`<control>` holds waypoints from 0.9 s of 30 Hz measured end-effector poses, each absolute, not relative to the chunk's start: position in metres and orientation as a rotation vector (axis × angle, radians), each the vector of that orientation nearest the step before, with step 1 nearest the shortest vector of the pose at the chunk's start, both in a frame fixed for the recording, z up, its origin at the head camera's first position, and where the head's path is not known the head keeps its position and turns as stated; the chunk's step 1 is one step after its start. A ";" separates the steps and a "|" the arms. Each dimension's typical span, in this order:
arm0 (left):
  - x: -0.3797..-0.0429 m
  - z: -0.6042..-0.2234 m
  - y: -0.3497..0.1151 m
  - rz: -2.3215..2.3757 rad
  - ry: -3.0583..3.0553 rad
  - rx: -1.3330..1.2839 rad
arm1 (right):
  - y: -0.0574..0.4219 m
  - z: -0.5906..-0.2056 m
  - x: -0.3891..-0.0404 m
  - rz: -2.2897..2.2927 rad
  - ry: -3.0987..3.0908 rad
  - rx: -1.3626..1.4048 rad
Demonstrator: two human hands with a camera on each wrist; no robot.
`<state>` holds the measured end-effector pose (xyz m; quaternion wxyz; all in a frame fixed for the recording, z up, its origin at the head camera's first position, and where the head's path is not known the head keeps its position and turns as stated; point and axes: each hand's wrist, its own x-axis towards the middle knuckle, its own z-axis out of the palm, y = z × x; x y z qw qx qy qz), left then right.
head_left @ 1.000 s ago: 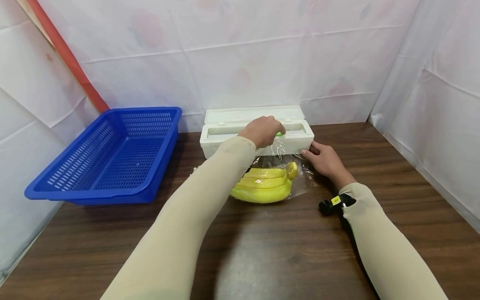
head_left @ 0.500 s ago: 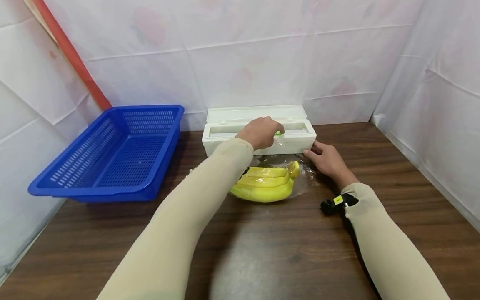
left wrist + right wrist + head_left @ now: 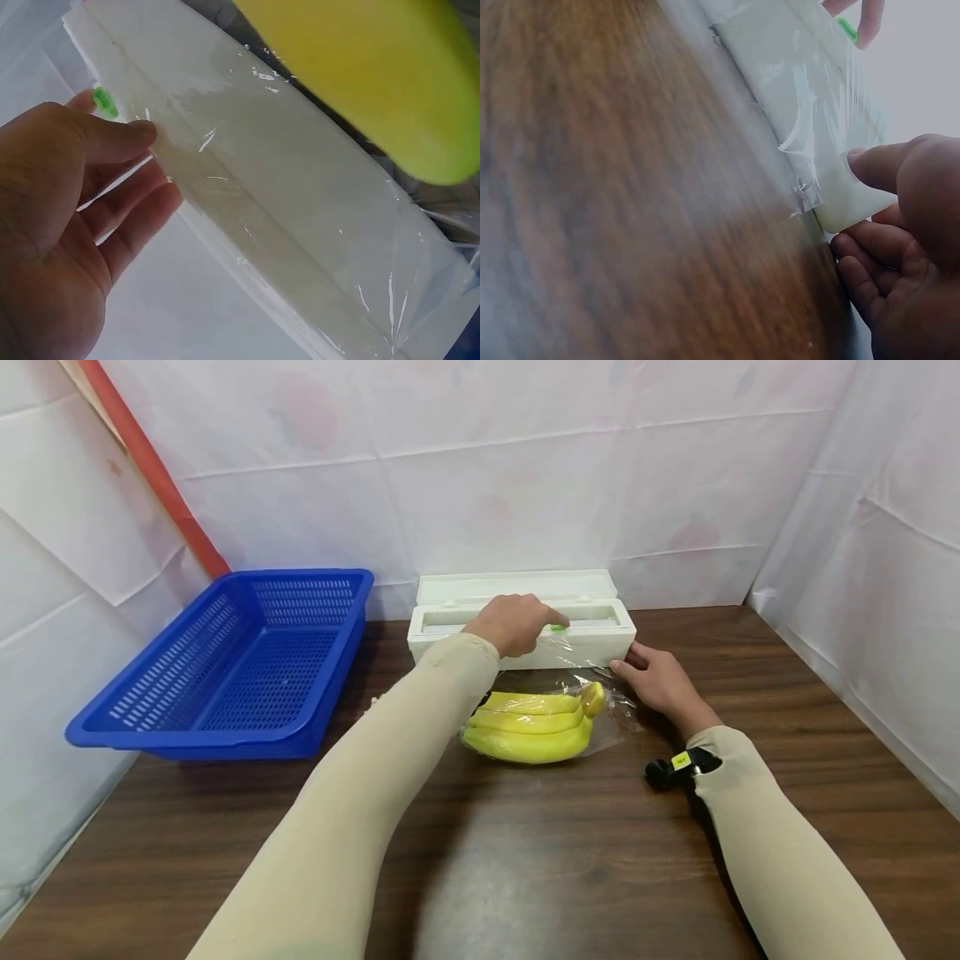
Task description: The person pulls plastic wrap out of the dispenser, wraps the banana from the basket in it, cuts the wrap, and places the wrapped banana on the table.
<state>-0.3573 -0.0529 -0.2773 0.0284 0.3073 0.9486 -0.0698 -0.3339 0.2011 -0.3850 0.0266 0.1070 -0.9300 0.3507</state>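
1. The small bright-green plastic tab [image 3: 557,628] sat on the near rim of the long white plastic box [image 3: 596,652], right of its middle.
2. The left hand [image 3: 508,625] grasped the tab, forefinger hooked at its far side and thumb just beside it; how hard it squeezed could not be told.
3. The right hand [image 3: 660,681] gripped the box's 3 o'clock end, thumb in front, fingers curled round the corner.
4. Thin clear plastic film [image 3: 611,727] ran from the rim over the yellow bunch of bananas [image 3: 532,735], which lay at the box's 6 o'clock.
5. The blue slotted plastic basket [image 3: 187,741] stood well apart, between 9 and 10 o'clock of the bananas, on the dark brown wood-grain table [image 3: 525,860].
6. Working the tab well called, in my judgement, for a level, unbroken stroke along the rim, film taut and box pinned.
7. Against one second earlier, tab and left hand had slid slightly toward 9 o'clock along the rim; the cream left sleeve [image 3: 382,768] uncovered more banana tips, while the right hand kept its place.
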 end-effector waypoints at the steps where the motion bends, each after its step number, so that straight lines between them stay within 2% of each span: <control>1: -0.357 -0.277 -0.054 -0.203 2.933 0.957 | 0.201 -0.385 -0.334 1.082 -2.872 0.333; 15: -0.355 -0.276 -0.063 -0.044 2.917 0.960 | 0.202 -0.388 -0.334 1.100 -2.883 0.314; 21: -0.358 -0.277 -0.073 -0.207 2.899 0.898 | 0.203 -0.387 -0.334 1.097 -2.879 0.323; 27: -0.359 -0.280 -0.077 -0.307 2.913 0.942 | 0.205 -0.389 -0.334 1.094 -2.866 0.337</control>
